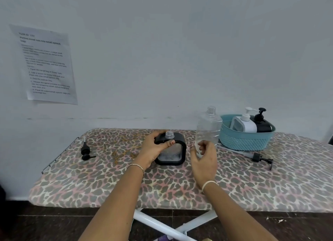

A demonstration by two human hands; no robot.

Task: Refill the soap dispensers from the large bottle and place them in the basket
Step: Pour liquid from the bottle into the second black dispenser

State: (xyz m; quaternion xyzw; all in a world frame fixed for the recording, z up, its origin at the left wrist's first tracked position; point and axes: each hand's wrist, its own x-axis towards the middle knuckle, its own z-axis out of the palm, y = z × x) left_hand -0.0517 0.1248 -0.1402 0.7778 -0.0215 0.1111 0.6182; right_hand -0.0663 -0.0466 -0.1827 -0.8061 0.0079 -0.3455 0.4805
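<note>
1. The ironing board (pixel 90 186), in its leopard-print cover, stands against a pale wall and carries everything here.
2. Near the middle of the board stands a square black dispenser (pixel 173 156) with a clear window in its face. Its threaded neck is bare, with no pump on it.
3. The left hand (pixel 153 150) grips that dispenser by its top left corner, fingers curled over the shoulder and the thumb pressed on the front. A thin bracelet (pixel 137 167) sits on that wrist.
4. Just right of the dispenser, the large clear bottle (pixel 207 127) stands upright with no cap on.
5. The right hand (pixel 205 159) is at the bottle's base, fingers loosely curved and apart. From here I cannot tell whether they touch it. A pale band (pixel 208 184) circles that wrist.
6. Toward the back right edge, touching the bottle's far side, sits the teal basket (pixel 246 141). Inside it a white dispenser (pixel 246 123) and a second black dispenser (pixel 263 125) stand side by side, pumps on.
7. One loose black pump (pixel 85 150) lies near the board's left end.
8. Another pump (pixel 259 158) lies in front of the basket, its tube pointing toward the bottle.
9. A printed sheet (pixel 46 64) hangs on the wall at the left, its text too blurred to read.
</note>
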